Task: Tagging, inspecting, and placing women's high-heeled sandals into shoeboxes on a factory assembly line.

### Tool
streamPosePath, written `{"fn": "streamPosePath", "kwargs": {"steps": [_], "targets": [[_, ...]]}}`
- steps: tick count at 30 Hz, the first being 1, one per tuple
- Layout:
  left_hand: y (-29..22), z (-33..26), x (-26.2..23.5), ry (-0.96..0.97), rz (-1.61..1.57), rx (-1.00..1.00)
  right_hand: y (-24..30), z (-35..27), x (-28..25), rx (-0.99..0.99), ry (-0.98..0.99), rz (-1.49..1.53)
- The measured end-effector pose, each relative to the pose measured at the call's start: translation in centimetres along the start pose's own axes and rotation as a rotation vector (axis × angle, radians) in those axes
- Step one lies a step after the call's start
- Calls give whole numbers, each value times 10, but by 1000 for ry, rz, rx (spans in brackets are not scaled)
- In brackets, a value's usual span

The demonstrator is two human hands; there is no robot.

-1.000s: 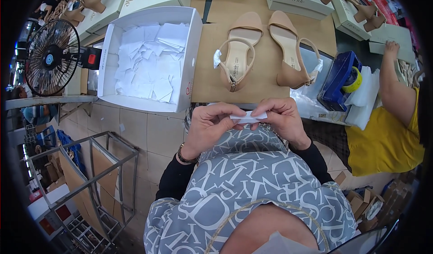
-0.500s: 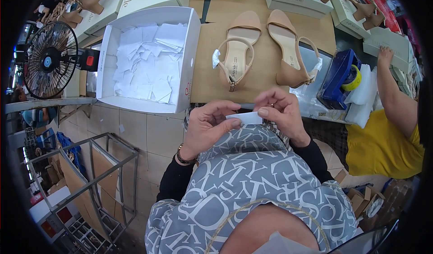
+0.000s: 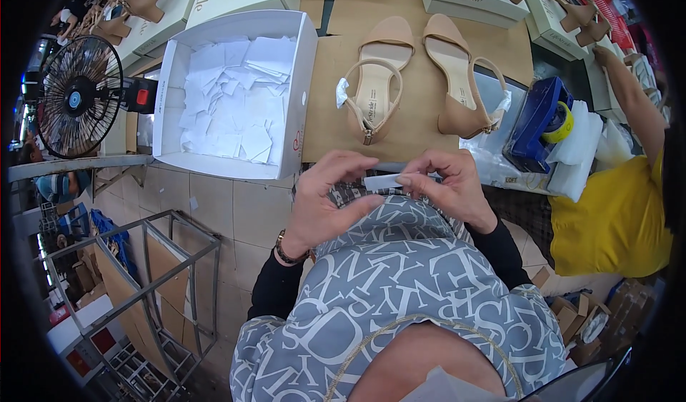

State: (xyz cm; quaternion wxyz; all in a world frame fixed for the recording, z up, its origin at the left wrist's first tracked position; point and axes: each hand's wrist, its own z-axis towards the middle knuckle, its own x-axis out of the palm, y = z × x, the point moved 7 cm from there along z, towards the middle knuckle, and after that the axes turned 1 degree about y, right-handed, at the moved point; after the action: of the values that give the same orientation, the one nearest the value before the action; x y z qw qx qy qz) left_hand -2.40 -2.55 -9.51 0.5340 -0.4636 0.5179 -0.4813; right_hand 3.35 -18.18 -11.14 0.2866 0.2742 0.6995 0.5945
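Note:
Between the thumb and fingers of my right hand (image 3: 449, 186) is a small folded white paper slip (image 3: 381, 182), held just in front of the table edge. My left hand (image 3: 330, 200) is at the slip's left end with thumb and fingers spread apart, not gripping it. Beyond my hands, a pair of beige heeled sandals lies on brown cardboard: the left sandal (image 3: 379, 91) and the right sandal (image 3: 457, 87). White wrapping covers the buckle area on each ankle strap. To their left stands an open white box (image 3: 306, 95) holding many loose white paper slips (image 3: 232, 95).
A blue tape dispenser (image 3: 536, 127) with yellow tape sits right of the sandals, beside white foam rolls (image 3: 577, 152). Shoe boxes (image 3: 471, 2) line the far side. A fan (image 3: 77, 98) and metal rack (image 3: 146, 280) are left. A co-worker in yellow (image 3: 607, 220) reaches in at right.
My left hand has let go of the slip and opened. In my right hand the slip now looks narrower, folded over. The co-worker's arm has moved farther away along the table.

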Motion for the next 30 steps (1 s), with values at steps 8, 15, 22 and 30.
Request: {"fn": "streamPosePath", "kwargs": {"steps": [8,15,22,30], "targets": [[-3,4,9,76,189,157,29,-1,9,-272,46,-236],[23,-19,-1,-100,-137,-308,61,-18,16,-757,-211,-900],[41,-15,12,-138,-370,-359,50,-19,42,-884,-17,-1059],[44,-17,7,-138,-359,-200,-17,0,21,186,32,201]]}}
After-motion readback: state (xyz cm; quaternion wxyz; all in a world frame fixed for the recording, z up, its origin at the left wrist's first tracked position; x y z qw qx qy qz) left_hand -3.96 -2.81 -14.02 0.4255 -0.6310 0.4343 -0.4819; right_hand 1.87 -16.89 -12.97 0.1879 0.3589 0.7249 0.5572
